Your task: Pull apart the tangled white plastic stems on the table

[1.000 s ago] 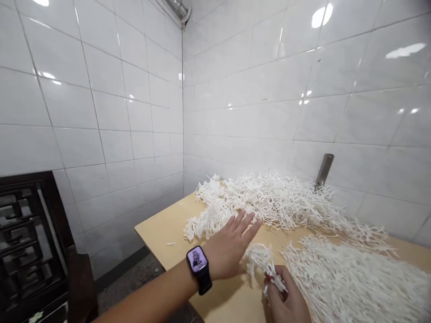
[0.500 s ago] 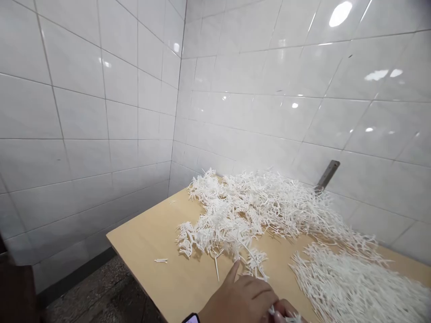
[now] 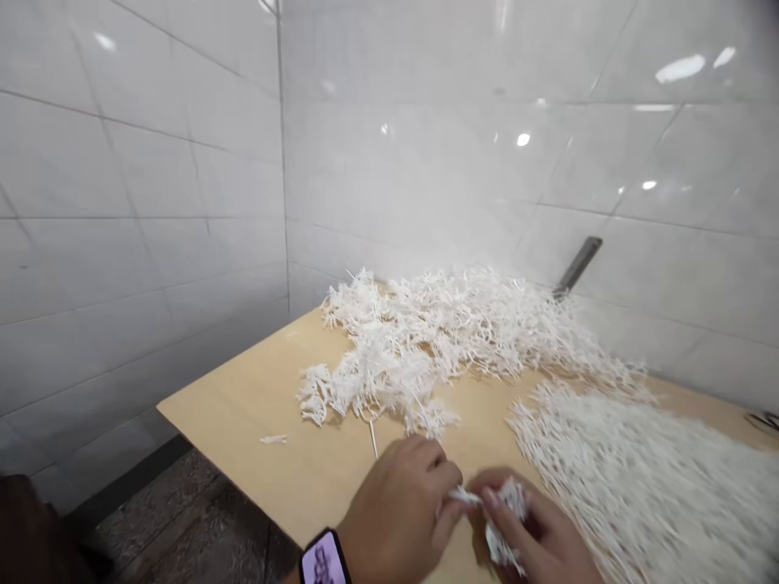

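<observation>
Strand heap (image 3: 462,324): my landmark, on the tabletop (image 3: 237,422)
Strand layer (image 3: 645,478): front-right of the heap
Bunch (image 3: 514,499): I have it before the heap
Bar (image 3: 578,266): behind the heap's right half
Scrap (image 3: 273,440): front-left of the heap

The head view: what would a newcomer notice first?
Probably the tangled heap of thin white strands towards the back of the pale wooden tabletop. Then, in front, the bare left hand and right hand, a small white strand bundle held between them, and a black smartwatch on the left wrist.

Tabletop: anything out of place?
A small white scrap lies loose on the tabletop, left of the tangled white pile, so it looks stray. One strand also pokes out from the pile's near edge.
</observation>
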Demonstrator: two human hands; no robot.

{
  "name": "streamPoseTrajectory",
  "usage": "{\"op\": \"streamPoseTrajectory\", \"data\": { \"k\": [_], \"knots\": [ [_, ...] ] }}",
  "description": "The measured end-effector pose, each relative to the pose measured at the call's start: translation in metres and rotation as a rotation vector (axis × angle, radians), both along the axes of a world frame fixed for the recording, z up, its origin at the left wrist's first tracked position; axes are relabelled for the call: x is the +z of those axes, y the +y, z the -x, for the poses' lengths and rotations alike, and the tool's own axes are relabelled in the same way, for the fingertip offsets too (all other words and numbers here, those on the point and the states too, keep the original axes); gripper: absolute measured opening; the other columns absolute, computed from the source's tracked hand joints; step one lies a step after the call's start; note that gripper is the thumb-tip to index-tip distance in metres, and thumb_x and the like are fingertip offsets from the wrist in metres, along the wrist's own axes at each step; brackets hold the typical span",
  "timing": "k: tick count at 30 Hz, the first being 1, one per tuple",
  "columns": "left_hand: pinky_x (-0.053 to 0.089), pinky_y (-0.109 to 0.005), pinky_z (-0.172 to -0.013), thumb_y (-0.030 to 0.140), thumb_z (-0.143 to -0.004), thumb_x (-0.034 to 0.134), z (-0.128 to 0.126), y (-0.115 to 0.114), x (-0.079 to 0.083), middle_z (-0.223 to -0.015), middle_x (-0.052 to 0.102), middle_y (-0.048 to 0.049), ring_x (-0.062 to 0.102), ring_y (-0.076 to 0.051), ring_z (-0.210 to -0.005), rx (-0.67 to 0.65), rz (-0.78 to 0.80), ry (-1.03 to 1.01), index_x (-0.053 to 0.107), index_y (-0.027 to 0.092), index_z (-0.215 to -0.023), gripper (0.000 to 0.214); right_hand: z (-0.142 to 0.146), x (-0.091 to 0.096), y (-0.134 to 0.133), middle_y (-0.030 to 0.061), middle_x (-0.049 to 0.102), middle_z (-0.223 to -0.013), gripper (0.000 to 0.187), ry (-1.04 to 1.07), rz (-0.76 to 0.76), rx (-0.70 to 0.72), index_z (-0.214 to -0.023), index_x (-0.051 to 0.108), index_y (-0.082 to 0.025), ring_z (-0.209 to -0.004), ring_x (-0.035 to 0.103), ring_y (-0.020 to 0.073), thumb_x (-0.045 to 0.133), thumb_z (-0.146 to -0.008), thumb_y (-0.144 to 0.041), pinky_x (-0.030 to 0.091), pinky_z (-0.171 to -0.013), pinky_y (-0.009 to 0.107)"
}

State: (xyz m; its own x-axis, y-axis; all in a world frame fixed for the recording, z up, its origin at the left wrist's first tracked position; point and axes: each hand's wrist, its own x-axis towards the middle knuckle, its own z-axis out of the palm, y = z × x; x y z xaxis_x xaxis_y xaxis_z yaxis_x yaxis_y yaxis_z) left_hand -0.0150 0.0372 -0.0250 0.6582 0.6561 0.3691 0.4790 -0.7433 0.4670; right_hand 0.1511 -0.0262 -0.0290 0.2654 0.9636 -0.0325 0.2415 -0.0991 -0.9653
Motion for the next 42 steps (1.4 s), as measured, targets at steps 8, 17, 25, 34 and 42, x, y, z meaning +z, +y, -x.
{"op": "streamPoseTrajectory", "data": {
  "k": [8, 17, 25, 34, 42],
  "knots": [
    [0.045, -0.035, -0.083, 0.022, -0.092, 0.048, 0.002, 0.002, 0.011, -0.098, 0.061, -0.0053, 0.054, -0.021, -0.096, 0.073, -0.007, -0.100, 0.066, 0.024, -0.096, 0.018, -0.005, 0.015, 0.001, 0.0039, 0.061, -0.072, 0.044, 0.200, 0.029, 0.046, -0.094, 0.064, -0.015, -0.057, 0.056, 0.0143, 0.068, -0.073, -0.054, 0.051, -0.057, 0.030],
    [0.036, -0.045, -0.105, 0.014, -0.091, 0.047, 0.001, -0.004, 0.012, -0.115, 0.065, -0.0033, 0.047, -0.023, -0.121, -0.050, -0.225, -0.033, 0.063, 0.023, -0.100, 0.021, -0.001, 0.008, -0.005, -0.0013, 0.054, -0.076, 0.022, 0.193, -0.014, 0.232, -0.092, 0.052, -0.021, -0.058, 0.050, 0.0110, 0.055, -0.086, -0.042, 0.045, -0.053, 0.025],
    [0.031, -0.044, -0.107, 0.018, -0.090, 0.048, 0.006, -0.001, 0.022, -0.085, 0.061, -0.0014, 0.054, -0.017, -0.090, -0.072, -0.373, 0.061, 0.060, 0.021, -0.088, 0.013, -0.004, 0.010, -0.006, -0.0001, 0.064, -0.078, 0.016, -0.323, -0.135, 0.389, -0.081, 0.058, -0.019, -0.072, 0.056, 0.0137, 0.054, -0.089, -0.033, 0.041, -0.067, 0.025],
    [0.040, -0.032, -0.070, 0.016, -0.089, 0.052, 0.006, 0.018, 0.011, -0.080, 0.064, -0.0013, 0.051, -0.019, -0.082, -0.120, -0.123, 0.333, 0.065, 0.022, -0.082, 0.016, -0.002, 0.011, -0.010, -0.0026, 0.045, -0.052, 0.037, -0.598, -0.033, 0.484, -0.058, 0.041, -0.018, -0.048, 0.037, 0.0098, 0.036, -0.092, -0.033, 0.023, -0.053, 0.026],
    [0.038, -0.033, -0.078, 0.017, -0.089, 0.052, 0.000, 0.009, 0.009, -0.085, 0.066, 0.0006, 0.052, -0.019, -0.087, -0.219, -0.011, 0.289, 0.066, 0.024, -0.084, 0.016, 0.001, 0.017, -0.039, 0.0036, 0.060, -0.061, 0.033, -0.973, -0.058, 0.468, -0.069, 0.053, -0.018, -0.052, 0.047, 0.0141, 0.031, -0.092, -0.025, 0.021, -0.055, 0.029]
  ]
}}
